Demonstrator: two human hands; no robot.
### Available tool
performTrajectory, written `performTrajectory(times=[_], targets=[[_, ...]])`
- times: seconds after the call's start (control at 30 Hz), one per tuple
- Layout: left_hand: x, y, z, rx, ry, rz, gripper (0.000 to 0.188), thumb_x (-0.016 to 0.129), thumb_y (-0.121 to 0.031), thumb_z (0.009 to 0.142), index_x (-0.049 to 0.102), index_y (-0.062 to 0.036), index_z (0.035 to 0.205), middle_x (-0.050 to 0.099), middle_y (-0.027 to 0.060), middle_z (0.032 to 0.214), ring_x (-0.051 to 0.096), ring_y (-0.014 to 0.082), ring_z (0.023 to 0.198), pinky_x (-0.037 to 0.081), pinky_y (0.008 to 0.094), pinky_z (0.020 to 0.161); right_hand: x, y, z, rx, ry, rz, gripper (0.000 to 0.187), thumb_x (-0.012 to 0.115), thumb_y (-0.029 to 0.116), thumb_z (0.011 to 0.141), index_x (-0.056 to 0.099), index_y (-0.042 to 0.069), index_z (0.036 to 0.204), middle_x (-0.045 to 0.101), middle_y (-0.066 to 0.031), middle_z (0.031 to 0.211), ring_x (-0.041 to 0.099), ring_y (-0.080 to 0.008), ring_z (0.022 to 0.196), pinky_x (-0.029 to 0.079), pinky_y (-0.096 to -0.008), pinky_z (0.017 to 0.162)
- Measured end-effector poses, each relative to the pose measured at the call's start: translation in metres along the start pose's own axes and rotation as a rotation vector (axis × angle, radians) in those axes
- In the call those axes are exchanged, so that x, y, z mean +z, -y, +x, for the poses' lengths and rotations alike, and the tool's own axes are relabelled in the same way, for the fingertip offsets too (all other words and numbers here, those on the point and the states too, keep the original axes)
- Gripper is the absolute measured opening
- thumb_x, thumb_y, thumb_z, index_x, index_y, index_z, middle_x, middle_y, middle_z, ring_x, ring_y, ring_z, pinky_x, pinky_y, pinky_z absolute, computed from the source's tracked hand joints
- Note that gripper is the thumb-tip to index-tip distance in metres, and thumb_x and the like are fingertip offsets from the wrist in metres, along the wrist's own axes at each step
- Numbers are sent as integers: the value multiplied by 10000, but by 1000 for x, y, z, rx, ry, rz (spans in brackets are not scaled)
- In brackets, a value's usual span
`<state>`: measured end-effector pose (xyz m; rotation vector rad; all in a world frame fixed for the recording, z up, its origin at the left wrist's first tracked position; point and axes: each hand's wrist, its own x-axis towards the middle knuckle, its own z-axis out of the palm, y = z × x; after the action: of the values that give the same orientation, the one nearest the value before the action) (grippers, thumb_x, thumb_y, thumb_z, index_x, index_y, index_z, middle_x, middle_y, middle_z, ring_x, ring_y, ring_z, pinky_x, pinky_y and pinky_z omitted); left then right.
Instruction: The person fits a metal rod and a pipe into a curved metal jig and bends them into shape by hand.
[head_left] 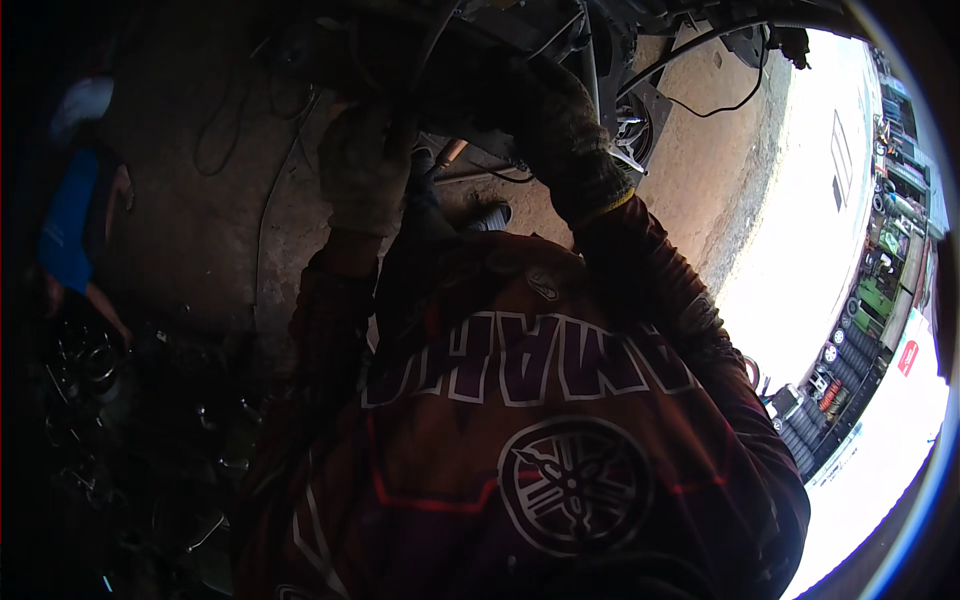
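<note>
1. Reaching upward, the left hand [365,165], in a grimy work glove, closes its fingers around a dark part of the machine underside [440,50] overhead; what exactly it grips is lost in shadow.
2. The right hand [565,135], also gloved, presses up against the same dark underside, fingers curled; I cannot tell whether it holds anything.
3. Two gloved hands show, and several black cables [700,70] hang from the machinery.
4. Both forearms rise steeply from a dark red patterned jersey [520,420], elbows bent, hands near each other.
5. Another person in a blue shirt [65,230] crouches at far left on the concrete floor [200,200].
</note>
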<state>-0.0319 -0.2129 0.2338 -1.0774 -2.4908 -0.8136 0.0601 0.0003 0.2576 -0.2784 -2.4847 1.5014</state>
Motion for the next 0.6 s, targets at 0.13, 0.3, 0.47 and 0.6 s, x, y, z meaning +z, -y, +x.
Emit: performTrajectory(times=[0.13,0.3,0.47,0.6], targets=[[0,2,1,233,-90,180,130,738,-144,826,698,-109,944,654,24,917,648,208,829,531,357,751,4,1,0,33,-13,59,486,599,75,880,506,63,1357,599,-116,1264,562,-296,1184,453,-379,1046],[1,2,0,208,-41,203,121,739,-152,829,700,-127,941,655,20,939,651,214,857,526,366,788,9,0,1,65,-15,108,512,610,72,872,495,61,1370,599,-128,1264,561,-308,1183,450,-388,1048],[12,9,-5,54,-77,32,137,751,-197,830,688,-121,925,671,41,887,654,244,855,532,387,792,12,2,0,80,-20,131,537,621,68,864,483,59,1383,598,-140,1264,560,-320,1183,447,-398,1049],[15,12,-4,53,-63,29,163,760,-218,823,682,-110,918,675,50,879,655,251,856,537,394,776,13,0,-2,71,-27,94,558,630,66,857,473,57,1393,598,-150,1264,559,-330,1182,445,-406,1050]])
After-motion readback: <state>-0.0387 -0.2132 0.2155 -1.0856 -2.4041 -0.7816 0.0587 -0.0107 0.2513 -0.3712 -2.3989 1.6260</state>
